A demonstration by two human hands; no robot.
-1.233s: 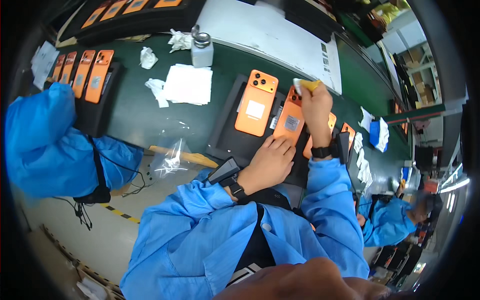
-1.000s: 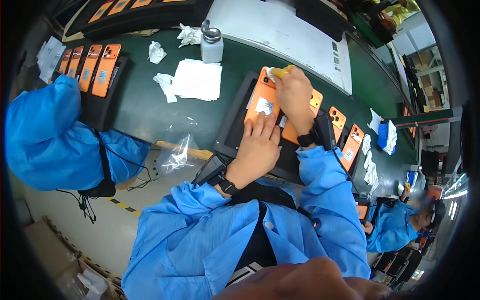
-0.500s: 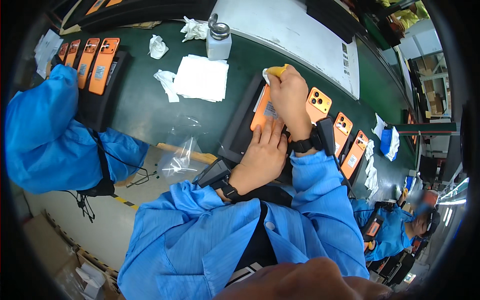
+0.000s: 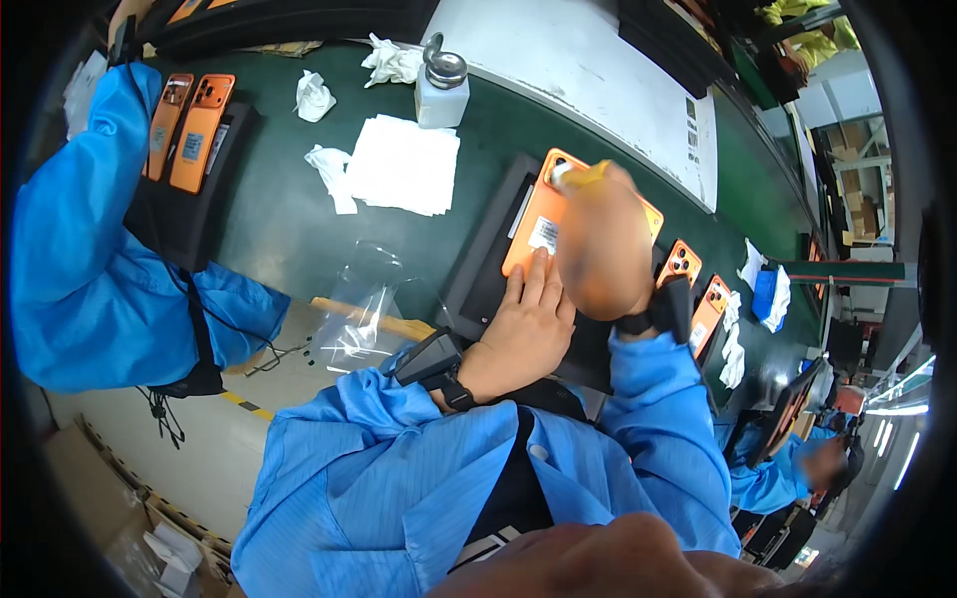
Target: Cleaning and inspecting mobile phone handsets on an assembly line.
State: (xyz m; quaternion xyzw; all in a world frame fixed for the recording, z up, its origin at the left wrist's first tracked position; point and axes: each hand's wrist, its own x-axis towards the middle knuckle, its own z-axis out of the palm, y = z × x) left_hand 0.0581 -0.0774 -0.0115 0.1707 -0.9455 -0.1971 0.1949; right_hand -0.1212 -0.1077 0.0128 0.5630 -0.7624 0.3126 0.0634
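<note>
An orange phone (image 4: 530,214) lies back side up on a black tray (image 4: 477,267), a pale label on its back. My left hand (image 4: 520,331) lies flat with its fingers stretched over the phone's lower end. Smeared by motion, my right hand (image 4: 606,249) is over the phone's upper right side. Its fingers are pinched on a white wipe (image 4: 561,173) at the camera area; something yellow (image 4: 588,177) covers or sits at the fingertips. More orange phones (image 4: 680,261) stand in the row to the right, partly hidden by my right hand and wrist.
A stack of white wipes (image 4: 404,164), crumpled wipes (image 4: 314,97) and a pump bottle (image 4: 442,98) stand beyond the tray. A clear plastic bag (image 4: 364,319) lies at the near edge. At left, a co-worker's blue sleeve (image 4: 90,239) reaches past another tray of phones (image 4: 202,135).
My right hand has moved right and nearer, with the wipe now at the phone's camera area. The phone's top end has come into view. The co-worker's left-side arm has moved farther away.
</note>
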